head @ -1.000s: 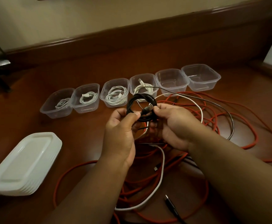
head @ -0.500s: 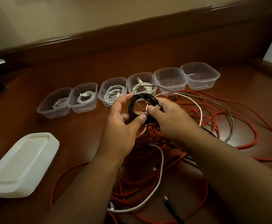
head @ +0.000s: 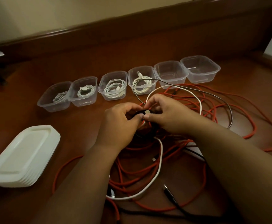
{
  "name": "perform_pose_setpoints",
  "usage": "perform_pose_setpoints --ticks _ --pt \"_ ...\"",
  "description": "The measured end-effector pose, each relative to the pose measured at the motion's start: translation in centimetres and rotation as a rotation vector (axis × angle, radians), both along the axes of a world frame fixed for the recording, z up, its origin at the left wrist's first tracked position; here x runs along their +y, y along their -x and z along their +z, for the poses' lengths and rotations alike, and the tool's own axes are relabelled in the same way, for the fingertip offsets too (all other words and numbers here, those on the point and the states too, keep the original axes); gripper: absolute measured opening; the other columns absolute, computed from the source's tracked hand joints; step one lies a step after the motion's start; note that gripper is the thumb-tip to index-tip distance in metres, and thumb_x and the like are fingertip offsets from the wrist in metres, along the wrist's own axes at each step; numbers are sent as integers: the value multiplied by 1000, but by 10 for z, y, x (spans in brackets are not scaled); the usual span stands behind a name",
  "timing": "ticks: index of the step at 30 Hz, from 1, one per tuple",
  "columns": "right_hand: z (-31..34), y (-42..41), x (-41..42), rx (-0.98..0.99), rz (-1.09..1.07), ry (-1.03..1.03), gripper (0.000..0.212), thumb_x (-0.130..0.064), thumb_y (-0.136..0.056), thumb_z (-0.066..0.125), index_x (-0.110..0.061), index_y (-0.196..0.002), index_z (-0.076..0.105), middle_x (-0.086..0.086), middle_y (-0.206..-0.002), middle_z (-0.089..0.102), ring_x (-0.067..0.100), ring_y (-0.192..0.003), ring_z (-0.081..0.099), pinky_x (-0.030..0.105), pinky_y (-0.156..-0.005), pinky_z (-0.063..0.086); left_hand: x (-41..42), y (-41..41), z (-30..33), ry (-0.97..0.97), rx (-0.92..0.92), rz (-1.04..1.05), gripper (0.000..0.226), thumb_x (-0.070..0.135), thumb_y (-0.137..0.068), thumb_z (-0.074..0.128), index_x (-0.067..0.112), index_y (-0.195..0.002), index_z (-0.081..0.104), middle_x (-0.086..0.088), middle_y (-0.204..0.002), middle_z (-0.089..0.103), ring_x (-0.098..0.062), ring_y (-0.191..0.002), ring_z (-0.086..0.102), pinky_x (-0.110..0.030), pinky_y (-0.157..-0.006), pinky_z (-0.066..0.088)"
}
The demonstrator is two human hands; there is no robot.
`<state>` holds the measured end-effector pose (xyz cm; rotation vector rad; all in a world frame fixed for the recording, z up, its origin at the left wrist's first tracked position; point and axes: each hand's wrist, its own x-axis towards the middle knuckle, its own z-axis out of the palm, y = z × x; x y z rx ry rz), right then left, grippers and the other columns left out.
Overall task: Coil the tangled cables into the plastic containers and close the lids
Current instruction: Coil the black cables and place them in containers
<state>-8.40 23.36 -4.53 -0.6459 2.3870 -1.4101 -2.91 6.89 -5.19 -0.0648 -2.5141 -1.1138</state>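
Both hands meet at the middle of the table around a small coil of black cable (head: 142, 112), mostly hidden under the fingers. My left hand (head: 119, 125) grips its left side. My right hand (head: 167, 116) pinches its plug end. Under the hands lies a tangle of red cable (head: 188, 160), a loose white cable (head: 160, 160) and a thin grey cable (head: 213, 94). Several clear plastic containers stand in a row behind. The left ones hold coiled white cables (head: 114, 89). The two at the right, container (head: 170, 73) and container (head: 200, 69), hold nothing.
A stack of white lids (head: 22, 156) lies at the front left. A black cable with a metal plug (head: 170, 194) lies near the front edge. A raised wooden ledge (head: 132, 25) runs along the back of the table, with a wall behind it.
The black coil was held up and plainly visible; now both hands have lowered and closed over it, hiding most of it.
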Motion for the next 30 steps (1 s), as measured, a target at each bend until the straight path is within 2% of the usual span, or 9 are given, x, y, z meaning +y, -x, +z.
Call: perform_pose_setpoints --ticks 2,5,9,13,18,21,24,26,30 --pt "-1 -3 -2 116 -9 -78 22 -27 -90 70 -28 -107 57 -5 -99 64 11 -91 64 31 -77 56 0 1 -1 -15 -67 25 15 16 -86 74 30 -90 72 11 -76 70 0 -71 67 -11 -60 50" --pt "-1 -6 -3 166 28 -120 28 -24 -87 73 -29 -110 57 -11 -98 60 4 -91 59 19 -73 52 -1 4 -2 30 -131 70 13 18 -86 73 30 -86 68 9 -73 67 -1 -68 65 -16 -59 49" --pt "-5 -3 -3 187 -21 -84 28 -27 -86 74 -30 -107 55 -8 -105 63 8 -98 60 26 -80 52 -1 7 -5 -3 -139 94 9 20 -84 74 27 -82 68 9 -73 66 0 -65 62 -14 -56 43" --pt "-7 -1 -4 162 -26 -67 27 -28 -85 75 -27 -103 55 -3 -101 65 12 -92 64 34 -80 56 0 7 -5 -39 -56 120 10 18 -82 77 25 -78 71 10 -85 63 -2 -74 60 -15 -61 45" --pt "-6 2 -3 135 -32 -61 29 -26 -80 80 -26 -96 56 -3 -93 67 11 -86 65 27 -72 53 2 5 -6 -56 -28 90 11 18 -89 70 28 -84 66 11 -77 67 0 -74 63 -16 -61 50" --pt "-7 4 -3 135 -60 -75 30 -27 -80 80 -22 -99 57 -1 -91 68 14 -84 66 31 -71 55 4 4 -5 -61 -8 50 10 19 -92 65 28 -88 62 10 -82 67 -1 -79 64 -21 -66 52" --pt "-6 5 -2 104 -62 -41 28 -22 -82 79 -21 -99 56 -3 -84 68 6 -73 67 18 -57 48 5 3 -4 -43 -18 16 10 21 -93 64 29 -88 61 9 -81 66 -5 -78 63 -28 -68 54" --pt "-5 5 -2 67 -62 -10 28 -20 -82 78 -24 -97 55 -3 -81 69 1 -64 66 13 -52 45 5 3 0 -123 -39 9 11 22 -95 61 26 -85 65 8 -77 67 -6 -74 64 -29 -68 55" --pt "-4 5 0 48 -45 44 27 -17 -83 77 -22 -96 55 2 -84 71 11 -73 72 22 -61 54 -1 6 4 -284 -184 27 20 14 -96 58 20 -83 71 2 -80 71 -9 -77 68 -23 -68 57"
